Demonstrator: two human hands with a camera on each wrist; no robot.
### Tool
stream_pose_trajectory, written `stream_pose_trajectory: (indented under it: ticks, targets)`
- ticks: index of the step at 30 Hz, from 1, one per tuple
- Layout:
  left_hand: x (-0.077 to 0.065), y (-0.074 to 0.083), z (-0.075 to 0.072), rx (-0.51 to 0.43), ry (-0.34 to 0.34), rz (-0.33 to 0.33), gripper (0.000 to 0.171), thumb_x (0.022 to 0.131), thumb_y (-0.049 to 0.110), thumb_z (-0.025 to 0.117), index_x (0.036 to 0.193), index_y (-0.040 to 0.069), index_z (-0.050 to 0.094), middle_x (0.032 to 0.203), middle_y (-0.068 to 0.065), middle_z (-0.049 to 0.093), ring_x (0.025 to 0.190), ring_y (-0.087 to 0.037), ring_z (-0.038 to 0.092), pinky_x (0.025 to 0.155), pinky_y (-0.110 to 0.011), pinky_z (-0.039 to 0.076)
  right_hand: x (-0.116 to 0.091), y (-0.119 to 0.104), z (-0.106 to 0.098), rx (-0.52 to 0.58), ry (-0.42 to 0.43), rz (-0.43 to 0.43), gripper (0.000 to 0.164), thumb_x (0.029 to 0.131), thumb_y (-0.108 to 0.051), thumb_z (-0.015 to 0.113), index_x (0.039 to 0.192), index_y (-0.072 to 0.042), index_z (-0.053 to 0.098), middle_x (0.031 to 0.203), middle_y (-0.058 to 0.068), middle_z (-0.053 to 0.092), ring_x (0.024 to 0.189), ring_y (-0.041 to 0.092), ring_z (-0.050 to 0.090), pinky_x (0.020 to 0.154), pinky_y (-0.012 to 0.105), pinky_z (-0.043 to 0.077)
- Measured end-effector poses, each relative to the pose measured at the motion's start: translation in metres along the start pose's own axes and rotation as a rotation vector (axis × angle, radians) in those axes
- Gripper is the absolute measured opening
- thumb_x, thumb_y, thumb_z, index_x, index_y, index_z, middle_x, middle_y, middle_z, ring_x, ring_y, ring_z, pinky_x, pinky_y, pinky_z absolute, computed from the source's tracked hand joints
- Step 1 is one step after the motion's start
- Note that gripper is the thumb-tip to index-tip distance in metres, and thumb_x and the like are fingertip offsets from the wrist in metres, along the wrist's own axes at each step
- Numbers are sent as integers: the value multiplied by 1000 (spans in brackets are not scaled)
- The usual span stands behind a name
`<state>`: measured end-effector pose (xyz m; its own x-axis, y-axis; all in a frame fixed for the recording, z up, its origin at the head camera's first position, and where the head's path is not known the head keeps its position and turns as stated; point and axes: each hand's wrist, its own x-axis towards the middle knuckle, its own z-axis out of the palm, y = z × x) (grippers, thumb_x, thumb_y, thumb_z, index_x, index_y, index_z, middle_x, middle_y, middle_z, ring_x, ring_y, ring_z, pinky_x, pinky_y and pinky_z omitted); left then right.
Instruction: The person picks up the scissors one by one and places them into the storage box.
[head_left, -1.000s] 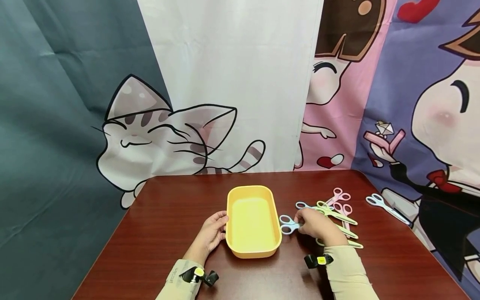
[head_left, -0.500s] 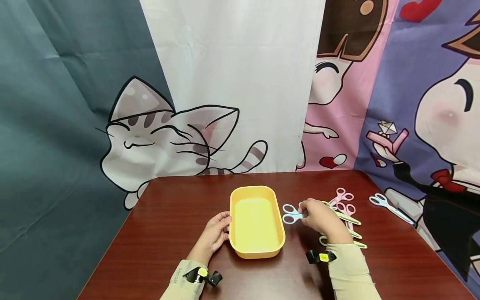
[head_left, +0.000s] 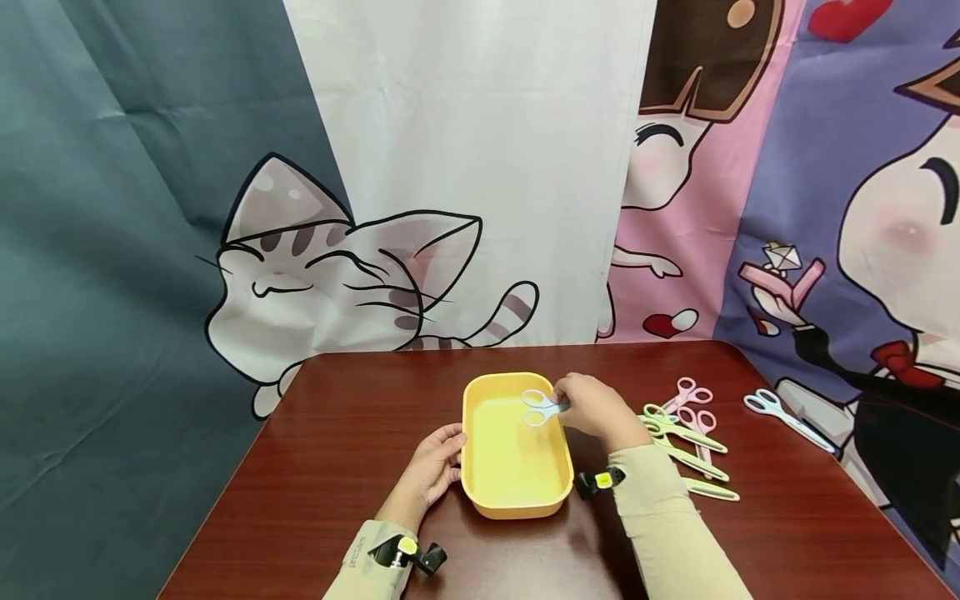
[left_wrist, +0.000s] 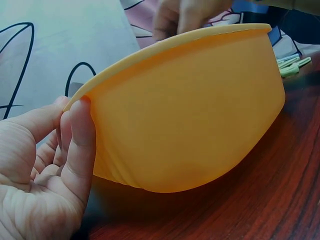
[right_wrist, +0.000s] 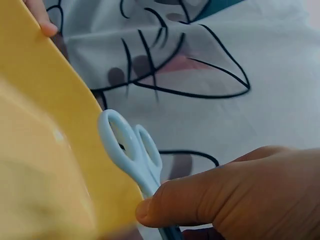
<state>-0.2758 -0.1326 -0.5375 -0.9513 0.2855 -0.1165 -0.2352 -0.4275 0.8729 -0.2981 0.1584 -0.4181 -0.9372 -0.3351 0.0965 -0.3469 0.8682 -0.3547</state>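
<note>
My left hand (head_left: 429,467) pinches the left rim of a yellow plastic bin (head_left: 517,510) on the table; the left wrist view shows thumb and fingers on either side of the bin's edge (left_wrist: 190,115). My right hand (head_left: 596,408) grips a pair of light blue scissors (head_left: 553,408) by the blade end, at the bin's right rim. Their two finger loops point left, over the inside of the bin. In the right wrist view the thumb presses on the scissors (right_wrist: 144,172) just below the loops, and the blades are mostly hidden by the hand.
Right of the bin, several green scissors (head_left: 693,461) and pink scissors (head_left: 703,422) lie in an overlapping pile, partly behind my right forearm. Another light blue pair (head_left: 791,422) lies apart near the table's right edge. A printed cloth (head_left: 480,100) hangs behind the table (head_left: 360,392).
My right hand has lifted the light blue scissors and carried them left, from beside the bin to over its right rim. The left hand keeps its hold on the bin.
</note>
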Motion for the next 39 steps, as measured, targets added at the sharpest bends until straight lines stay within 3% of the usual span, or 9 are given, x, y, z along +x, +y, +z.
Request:
stream_pose_trajectory:
  ticks: [10,19,26,34,39]
  targets:
    - [-1,2,2,-9,11,-5,8,104,5,53,111,10,53,86,0,65,62,-8,62,51,-23,57,40,-33,14,-103,-27,-69,16,77,-5,75,90,-14,72,91,-1,66,82,17,58,74,39,54]
    - [0,1,2,-7,15,-10,9,104,5,53,112,10,53,85,0,64,61,-8,62,50,-23,56,62,-44,45,-118,-28,-35,17,79,-6,75,90,-18,74,97,-2,67,90,18,63,75,41,56]
    - [-1,1,1,6,15,-4,9,104,5,53,113,8,52,86,0,64,62,-7,62,51,-23,57,64,-42,63,-110,-21,-61,16,78,-1,75,86,-15,76,91,-3,72,85,17,64,80,38,56]
    - [-1,-1,1,0,4,-3,13,104,6,53,116,5,50,87,0,64,62,-7,62,51,-23,57,65,-38,77,-97,-41,-22,12,83,-4,76,85,-15,75,87,-4,69,73,14,55,64,32,51]
    - [-1,1,-1,-2,-15,-4,18,104,6,53,120,1,48,89,-1,65,63,-8,63,52,-24,58,68,-39,81,-115,-39,-13,11,85,-5,76,87,-16,76,90,-2,70,76,14,57,65,31,51]
